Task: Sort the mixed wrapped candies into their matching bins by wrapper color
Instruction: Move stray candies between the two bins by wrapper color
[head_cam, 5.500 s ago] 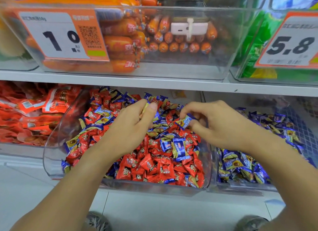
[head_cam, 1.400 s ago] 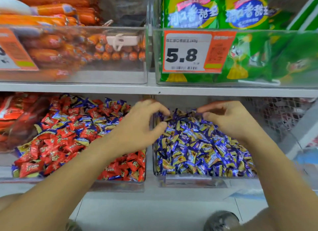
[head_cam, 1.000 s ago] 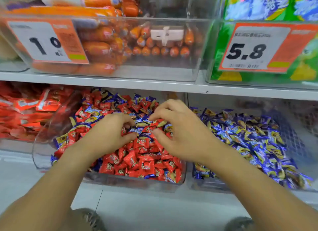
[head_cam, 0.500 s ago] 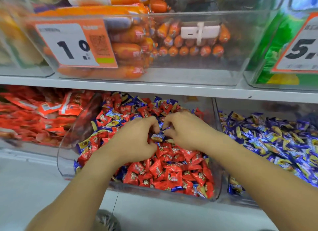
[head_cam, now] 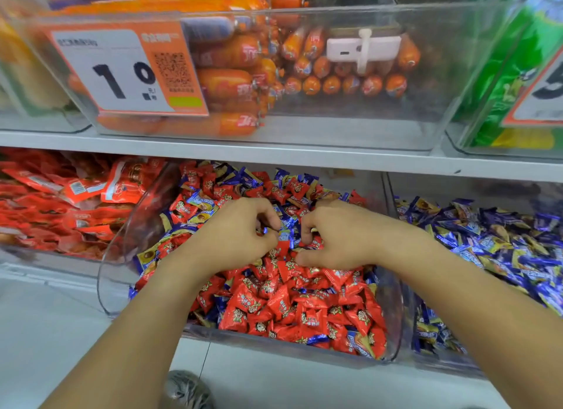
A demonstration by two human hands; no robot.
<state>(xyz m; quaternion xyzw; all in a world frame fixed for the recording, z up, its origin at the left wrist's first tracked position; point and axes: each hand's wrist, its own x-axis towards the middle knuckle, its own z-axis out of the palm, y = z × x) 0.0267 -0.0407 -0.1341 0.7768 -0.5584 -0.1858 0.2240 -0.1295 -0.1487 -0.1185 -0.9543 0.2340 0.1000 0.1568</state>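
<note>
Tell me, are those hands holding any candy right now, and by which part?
Both the left hand and the right hand curl their fingertips around blue-wrapped candies in the mixed bin. Which part of a wrapper is pinched cannot be told.

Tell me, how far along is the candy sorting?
Done: the right-hand bin looks all blue candies. In hand: both hands, left and right, pick at blue candies in the middle bin. Left: many blue wrappers are still mixed among the red candies, so plenty remains.
</note>
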